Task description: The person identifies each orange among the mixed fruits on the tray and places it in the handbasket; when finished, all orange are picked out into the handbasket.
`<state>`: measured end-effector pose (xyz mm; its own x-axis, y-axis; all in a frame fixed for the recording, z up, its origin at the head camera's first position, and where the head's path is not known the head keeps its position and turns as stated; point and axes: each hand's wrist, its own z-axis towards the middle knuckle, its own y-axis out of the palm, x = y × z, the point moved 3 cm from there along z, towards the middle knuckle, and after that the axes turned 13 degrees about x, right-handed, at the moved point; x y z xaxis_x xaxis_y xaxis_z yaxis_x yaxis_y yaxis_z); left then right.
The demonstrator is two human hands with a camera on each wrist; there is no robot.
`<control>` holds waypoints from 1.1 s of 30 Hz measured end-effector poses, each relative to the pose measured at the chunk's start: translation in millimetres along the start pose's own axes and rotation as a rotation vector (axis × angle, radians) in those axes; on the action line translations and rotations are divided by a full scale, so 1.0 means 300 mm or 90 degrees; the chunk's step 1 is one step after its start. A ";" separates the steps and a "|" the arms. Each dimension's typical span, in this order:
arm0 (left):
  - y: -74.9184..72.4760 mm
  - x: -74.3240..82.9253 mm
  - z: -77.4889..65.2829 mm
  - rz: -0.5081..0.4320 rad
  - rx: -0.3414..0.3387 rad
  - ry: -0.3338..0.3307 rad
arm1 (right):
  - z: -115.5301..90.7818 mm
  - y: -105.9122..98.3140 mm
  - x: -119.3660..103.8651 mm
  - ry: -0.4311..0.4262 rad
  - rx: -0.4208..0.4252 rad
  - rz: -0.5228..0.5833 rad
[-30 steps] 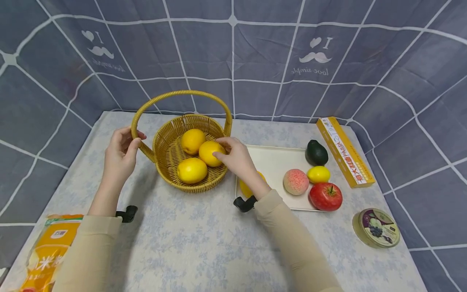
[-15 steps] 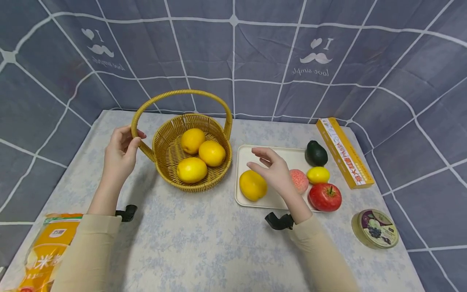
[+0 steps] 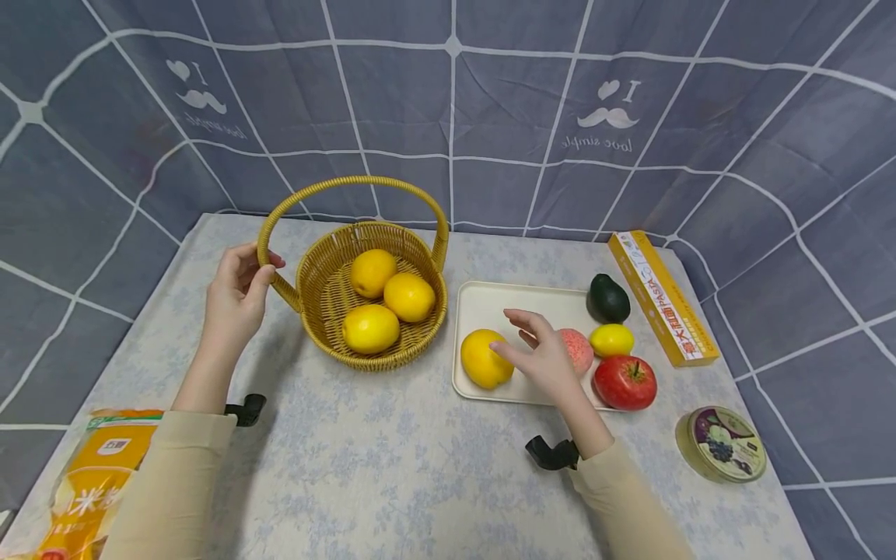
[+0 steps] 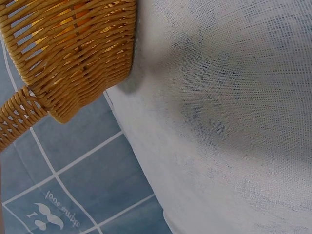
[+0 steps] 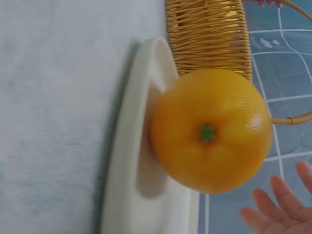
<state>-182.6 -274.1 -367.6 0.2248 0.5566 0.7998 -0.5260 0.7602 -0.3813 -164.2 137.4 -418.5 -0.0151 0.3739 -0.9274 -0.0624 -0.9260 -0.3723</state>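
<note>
My left hand (image 3: 236,302) grips the left side of the arched handle (image 3: 353,180) on a woven wicker basket (image 3: 329,299). Three yellow fruits (image 3: 371,329), some of them lemon-shaped, lie inside the basket. To its right, an orange (image 3: 484,364) sits at the left end of a cream tray (image 3: 507,294). Over the tray is my right hand (image 3: 549,358), holding nothing, its thumb overlapping the orange's right edge in the head view. The right wrist view shows the orange's green stem mark (image 5: 207,133) facing the camera, with spread fingers (image 5: 282,197) apart from the fruit.
A peach (image 3: 577,351), partly behind my right hand, a lemon (image 3: 612,340), an avocado (image 3: 607,299) and a red apple (image 3: 625,383) gather at the tray's right end. Farther right are a pasta box (image 3: 663,299) and a round tin (image 3: 724,443). An orange bag (image 3: 105,482) lies front left.
My right hand has let go of a yellow fruit in the basket and moved right, over the tray beside the orange. My left hand keeps its grip on the handle.
</note>
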 end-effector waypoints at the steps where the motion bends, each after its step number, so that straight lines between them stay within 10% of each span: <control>1: 0.000 0.000 0.000 0.000 0.000 0.001 | -0.002 0.001 0.007 0.004 0.000 -0.006; 33: 0.001 -0.005 0.000 -0.002 -0.005 -0.014 | -0.053 0.072 0.091 0.138 -0.033 -0.135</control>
<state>-183.1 -274.6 -368.9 0.2078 0.5465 0.8113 -0.5191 0.7646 -0.3821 -150.2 126.7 -452.5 0.2058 0.5447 -0.8130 0.0101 -0.8319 -0.5548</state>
